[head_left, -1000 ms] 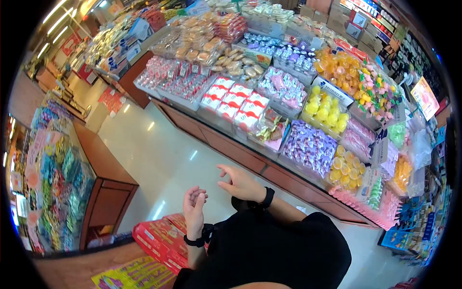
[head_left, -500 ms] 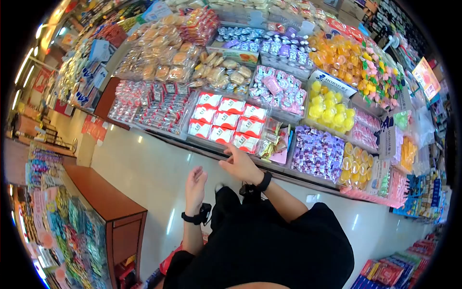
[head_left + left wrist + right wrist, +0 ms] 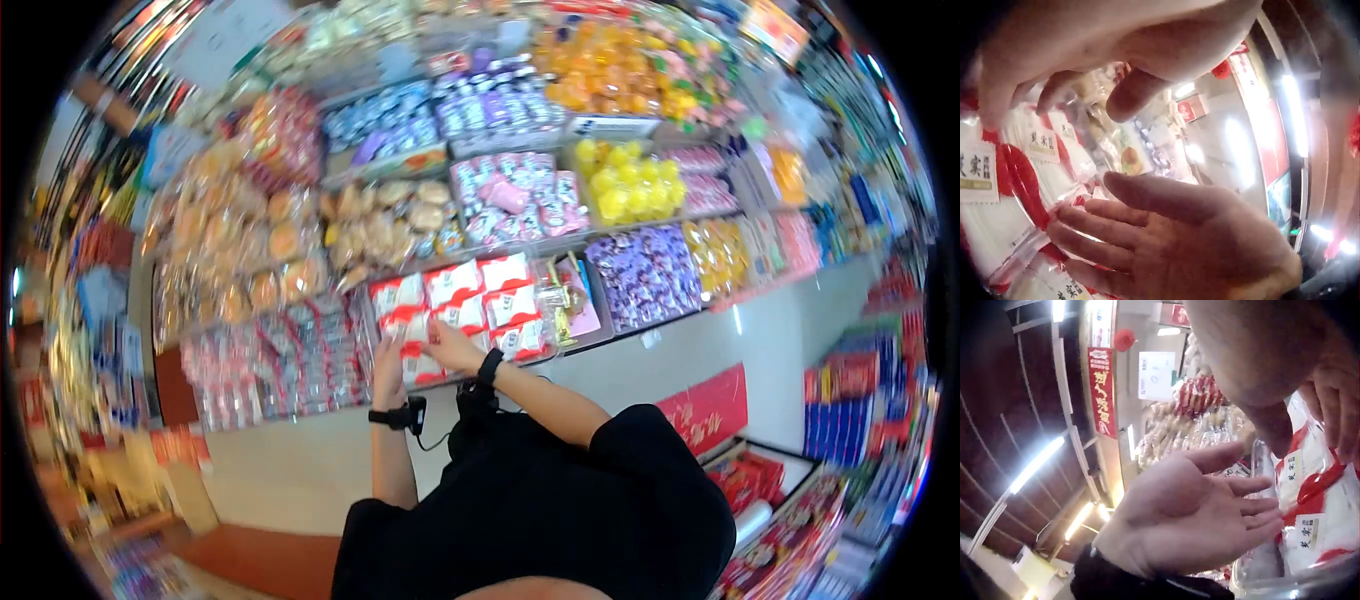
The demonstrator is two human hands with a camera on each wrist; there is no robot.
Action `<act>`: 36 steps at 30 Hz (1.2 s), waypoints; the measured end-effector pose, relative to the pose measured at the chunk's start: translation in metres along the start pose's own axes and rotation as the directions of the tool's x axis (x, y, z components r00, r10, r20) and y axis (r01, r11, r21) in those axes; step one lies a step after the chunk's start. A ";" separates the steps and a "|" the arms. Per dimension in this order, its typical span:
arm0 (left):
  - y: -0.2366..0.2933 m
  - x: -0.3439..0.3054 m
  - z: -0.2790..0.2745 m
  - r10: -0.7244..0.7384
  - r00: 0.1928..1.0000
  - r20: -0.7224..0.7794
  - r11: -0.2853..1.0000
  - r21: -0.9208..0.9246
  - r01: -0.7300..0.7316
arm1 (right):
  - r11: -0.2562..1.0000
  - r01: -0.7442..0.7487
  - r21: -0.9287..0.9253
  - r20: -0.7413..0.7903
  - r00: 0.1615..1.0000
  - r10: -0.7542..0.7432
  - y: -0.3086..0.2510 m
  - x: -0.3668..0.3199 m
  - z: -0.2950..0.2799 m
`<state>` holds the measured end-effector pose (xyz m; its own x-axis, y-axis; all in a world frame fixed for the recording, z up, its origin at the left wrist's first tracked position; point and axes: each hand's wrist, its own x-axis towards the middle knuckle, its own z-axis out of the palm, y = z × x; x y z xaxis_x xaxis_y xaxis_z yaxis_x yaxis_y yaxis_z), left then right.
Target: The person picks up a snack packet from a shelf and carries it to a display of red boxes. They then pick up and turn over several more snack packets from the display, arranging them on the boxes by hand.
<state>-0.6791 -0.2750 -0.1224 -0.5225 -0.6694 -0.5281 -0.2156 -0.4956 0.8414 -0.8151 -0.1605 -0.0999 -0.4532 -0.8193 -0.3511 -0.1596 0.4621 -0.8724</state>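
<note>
Red-and-white packets (image 3: 510,306) lie in rows in a clear bin at the front of the display. My left hand (image 3: 388,374) is at the bin's left front edge, fingers extended and palm turned inward; it shows palm-on in the right wrist view (image 3: 1175,512). Just to its right, my right hand (image 3: 454,350) hovers over or touches the front packets, thumb apart from the fingers; contact cannot be told. The left wrist view shows the right hand (image 3: 1191,240) with spread fingers beside the packets (image 3: 1041,140). Neither hand holds anything.
Silver-and-pink wrapped sweets (image 3: 300,362) lie left of the bin. On its right are gold-wrapped pieces (image 3: 572,300) and purple packets (image 3: 645,275). Bagged cakes (image 3: 390,225) and pink-white sweets (image 3: 520,200) fill bins behind. A brown counter (image 3: 265,560) stands at lower left.
The view has moved closer to the display and turned. Both hands have gone from over the floor to the front of the red-and-white packets' bin.
</note>
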 end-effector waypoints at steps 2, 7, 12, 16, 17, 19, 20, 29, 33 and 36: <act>0.029 -0.008 0.008 -0.044 0.960 0.277 0.983 -0.160 0.091 | 0.990 0.042 0.138 -0.175 0.984 -0.018 0.012 0.013 0.019; 0.040 -0.006 0.011 -0.134 0.986 0.095 0.985 0.120 0.122 | 0.994 -0.091 0.059 -0.262 0.959 0.104 0.001 0.020 0.021; 0.045 -0.002 -0.003 -0.107 0.947 0.304 0.991 -0.047 0.127 | 0.995 -0.081 0.062 -0.293 0.951 0.096 -0.013 0.002 0.014; 0.073 -0.030 0.026 -0.135 0.953 0.273 0.988 0.114 0.108 | 0.965 0.082 0.248 -0.396 0.918 0.024 -0.016 -0.021 -0.010; 0.074 -0.033 0.035 -0.098 0.961 0.258 0.984 0.172 0.055 | 0.964 0.089 0.249 -0.432 0.901 0.028 -0.018 -0.031 -0.023; 0.064 -0.023 0.038 -0.053 0.946 0.319 0.977 0.213 -0.017 | 0.946 0.123 0.301 -0.339 0.941 -0.014 -0.018 -0.053 -0.050; 0.056 -0.017 0.045 -0.009 0.938 0.346 0.970 0.231 -0.076 | 0.946 0.129 0.296 -0.372 0.928 -0.010 -0.014 -0.062 -0.061; 0.051 -0.143 0.218 0.020 0.832 0.555 0.996 0.065 -0.067 | 0.856 0.353 0.378 -0.531 0.840 -0.112 0.033 -0.226 -0.185; 0.006 -0.176 0.309 -0.122 0.650 0.750 0.982 0.185 -0.030 | 0.849 0.362 0.385 -0.644 0.764 -0.034 0.090 -0.312 -0.230; -0.030 -0.202 0.371 -0.191 0.513 0.837 0.962 0.264 -0.074 | 0.824 0.385 0.416 -0.734 0.676 0.054 0.127 -0.382 -0.250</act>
<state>-0.8732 0.0804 0.0014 -0.9174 0.2145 -0.3352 -0.3866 -0.2812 0.8783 -0.8818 0.2955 0.0087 -0.9594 -0.2799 -0.0352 0.0585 -0.0754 -0.9954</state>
